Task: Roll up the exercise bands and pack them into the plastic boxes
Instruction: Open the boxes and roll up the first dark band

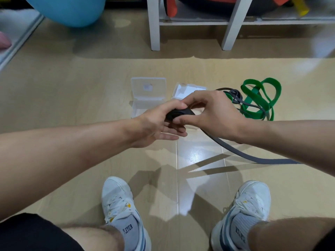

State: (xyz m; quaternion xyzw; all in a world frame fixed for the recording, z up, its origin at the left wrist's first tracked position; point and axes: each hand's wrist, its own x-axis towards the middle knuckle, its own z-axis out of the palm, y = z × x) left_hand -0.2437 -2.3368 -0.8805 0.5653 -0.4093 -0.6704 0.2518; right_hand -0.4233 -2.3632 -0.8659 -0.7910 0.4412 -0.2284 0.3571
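- While both hands are meeting over the middle of the floor (54,87), the left hand (155,124) is curling its thumb and forefinger round a dark rolled band (178,114), its other fingers lying loosely open.
- Opposite it, the right hand (212,113) is pinching the same roll between thumb and fingers.
- Trailing from the roll, the grey tail (253,156) is running under the right wrist toward the floor's right edge.
- Just beyond the hands, two clear plastic boxes (147,95) are lying open; the right one is largely hidden, so its contents are unclear.
- Near the right edge, a green band (261,98) is lying tangled with another grey strap.
- At the far edge, white shelf legs (154,24) and a blue ball (68,9) are standing on glossy, tan flooring.
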